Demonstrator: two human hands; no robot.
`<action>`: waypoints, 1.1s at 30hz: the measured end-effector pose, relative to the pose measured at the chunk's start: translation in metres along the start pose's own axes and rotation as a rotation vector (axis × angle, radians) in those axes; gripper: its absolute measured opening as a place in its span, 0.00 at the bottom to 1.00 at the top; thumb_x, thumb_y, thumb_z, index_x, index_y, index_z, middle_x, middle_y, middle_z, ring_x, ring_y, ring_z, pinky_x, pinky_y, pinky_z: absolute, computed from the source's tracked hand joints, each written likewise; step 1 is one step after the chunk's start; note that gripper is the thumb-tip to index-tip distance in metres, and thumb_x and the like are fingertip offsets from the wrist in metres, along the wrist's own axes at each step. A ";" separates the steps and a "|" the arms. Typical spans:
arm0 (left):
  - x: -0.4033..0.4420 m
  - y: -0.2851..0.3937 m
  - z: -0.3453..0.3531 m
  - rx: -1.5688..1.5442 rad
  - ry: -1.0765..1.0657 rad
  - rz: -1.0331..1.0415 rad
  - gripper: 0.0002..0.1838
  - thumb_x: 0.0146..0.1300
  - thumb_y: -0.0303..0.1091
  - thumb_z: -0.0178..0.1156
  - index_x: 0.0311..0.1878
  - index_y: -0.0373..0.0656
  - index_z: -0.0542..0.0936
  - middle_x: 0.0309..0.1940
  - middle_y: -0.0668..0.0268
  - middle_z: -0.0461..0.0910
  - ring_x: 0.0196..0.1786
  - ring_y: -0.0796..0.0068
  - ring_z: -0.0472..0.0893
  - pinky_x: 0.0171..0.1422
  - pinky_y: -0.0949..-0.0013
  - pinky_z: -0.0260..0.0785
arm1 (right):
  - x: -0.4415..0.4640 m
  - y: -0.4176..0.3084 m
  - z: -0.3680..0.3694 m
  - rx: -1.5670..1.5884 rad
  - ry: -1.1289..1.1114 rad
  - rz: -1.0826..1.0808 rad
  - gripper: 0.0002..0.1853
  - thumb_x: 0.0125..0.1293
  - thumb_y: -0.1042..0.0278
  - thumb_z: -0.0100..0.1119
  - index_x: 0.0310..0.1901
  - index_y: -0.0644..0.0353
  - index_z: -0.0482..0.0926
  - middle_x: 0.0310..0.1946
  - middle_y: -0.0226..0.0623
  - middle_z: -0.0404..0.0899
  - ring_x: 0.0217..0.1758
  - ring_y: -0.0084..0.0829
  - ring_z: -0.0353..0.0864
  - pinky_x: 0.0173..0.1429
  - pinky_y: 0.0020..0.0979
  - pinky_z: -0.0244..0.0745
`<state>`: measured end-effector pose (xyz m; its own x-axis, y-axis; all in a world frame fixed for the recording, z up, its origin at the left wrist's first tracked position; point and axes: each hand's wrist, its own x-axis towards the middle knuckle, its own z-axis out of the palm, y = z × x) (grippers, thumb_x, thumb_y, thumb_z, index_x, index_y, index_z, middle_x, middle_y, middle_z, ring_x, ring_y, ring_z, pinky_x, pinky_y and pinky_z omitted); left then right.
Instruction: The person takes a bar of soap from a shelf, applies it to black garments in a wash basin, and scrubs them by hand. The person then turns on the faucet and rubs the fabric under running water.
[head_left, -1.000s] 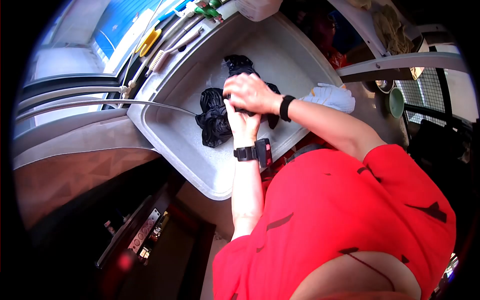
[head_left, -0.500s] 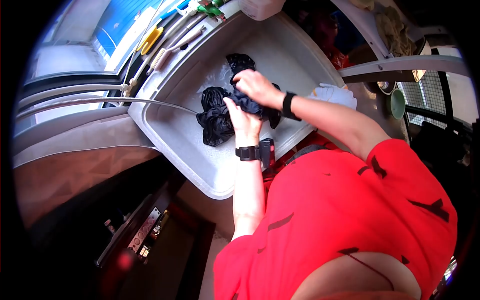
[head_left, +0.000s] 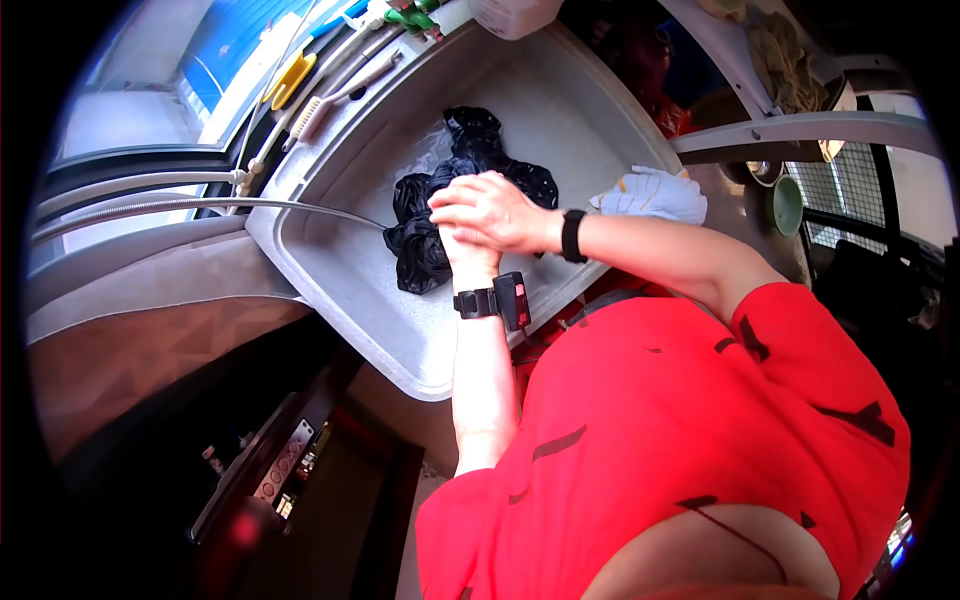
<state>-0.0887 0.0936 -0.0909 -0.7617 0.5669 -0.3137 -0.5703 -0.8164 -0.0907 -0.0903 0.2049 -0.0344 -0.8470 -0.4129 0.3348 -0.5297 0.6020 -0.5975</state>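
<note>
A bundled, wet-looking black garment (head_left: pixel 470 130) lies crumpled in the pale grey sink (head_left: pixel 375 335), its folds spread on both sides of my hands. My right hand (head_left: pixel 492 212) lies across my left, fingers stretched out and close together. Beneath it, my left hand (head_left: pixel 468 262) rests at the near side of the garment; its fingers are covered by my right hand, so its grip does not show. Both wrists wear black bands, and the left one carries a small black device (head_left: pixel 511 302).
A white cloth (head_left: pixel 655 195) hangs over the sink's right rim. A thin metal hose (head_left: pixel 280 204) reaches in from the left. A scrubbing brush (head_left: pixel 310 117) and a yellow object (head_left: pixel 291 80) are on the window-side ledge. A white container (head_left: pixel 515 15) stands at the far corner.
My right hand has come down from the garment's upper part onto my left hand, its fingers straightening from a bent grip. My left hand has shifted slightly left and is now covered.
</note>
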 end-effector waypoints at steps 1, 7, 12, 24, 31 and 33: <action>-0.002 -0.004 0.020 -0.233 -0.269 -0.051 0.30 0.71 0.61 0.35 0.62 0.48 0.66 0.62 0.61 0.67 0.67 0.62 0.65 0.73 0.54 0.55 | 0.005 0.010 0.000 -0.008 -0.018 -0.041 0.17 0.63 0.56 0.54 0.52 0.50 0.76 0.53 0.32 0.74 0.59 0.36 0.71 0.60 0.40 0.64; -0.008 -0.015 0.040 0.227 0.274 0.104 0.39 0.65 0.70 0.35 0.65 0.48 0.65 0.67 0.60 0.64 0.69 0.61 0.62 0.72 0.52 0.54 | -0.003 0.042 0.012 0.090 0.105 0.197 0.17 0.67 0.58 0.49 0.52 0.57 0.75 0.50 0.38 0.76 0.54 0.43 0.72 0.61 0.38 0.63; 0.006 0.007 -0.014 0.075 -0.216 0.048 0.35 0.67 0.67 0.36 0.60 0.48 0.68 0.62 0.61 0.68 0.67 0.63 0.66 0.71 0.54 0.57 | 0.008 0.000 0.001 0.002 0.066 0.029 0.15 0.63 0.59 0.55 0.50 0.51 0.77 0.51 0.32 0.76 0.57 0.36 0.73 0.56 0.36 0.69; -0.003 -0.008 0.036 0.965 0.324 0.395 0.13 0.66 0.30 0.54 0.49 0.34 0.78 0.44 0.65 0.80 0.45 0.75 0.78 0.54 0.72 0.69 | -0.029 0.063 -0.010 1.464 -0.038 1.311 0.19 0.59 0.45 0.66 0.33 0.49 0.71 0.29 0.25 0.67 0.28 0.22 0.68 0.31 0.30 0.69; -0.017 0.017 0.040 0.512 0.175 0.301 0.27 0.73 0.50 0.41 0.59 0.35 0.71 0.56 0.57 0.75 0.59 0.60 0.74 0.69 0.57 0.62 | -0.041 0.075 0.011 1.670 0.136 1.206 0.10 0.56 0.65 0.66 0.32 0.50 0.71 0.30 0.29 0.69 0.35 0.27 0.72 0.33 0.38 0.74; -0.021 0.019 0.037 0.454 0.248 0.316 0.25 0.73 0.47 0.41 0.59 0.35 0.70 0.58 0.56 0.74 0.60 0.59 0.74 0.69 0.55 0.61 | -0.040 0.079 0.014 1.755 0.062 1.229 0.09 0.54 0.71 0.61 0.34 0.51 0.71 0.30 0.31 0.70 0.36 0.30 0.73 0.33 0.39 0.75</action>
<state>-0.0949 0.0697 -0.0510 -0.8522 0.2176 -0.4757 -0.4441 -0.7815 0.4381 -0.0976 0.2597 -0.1052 -0.6595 -0.3694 -0.6546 0.6960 -0.6291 -0.3462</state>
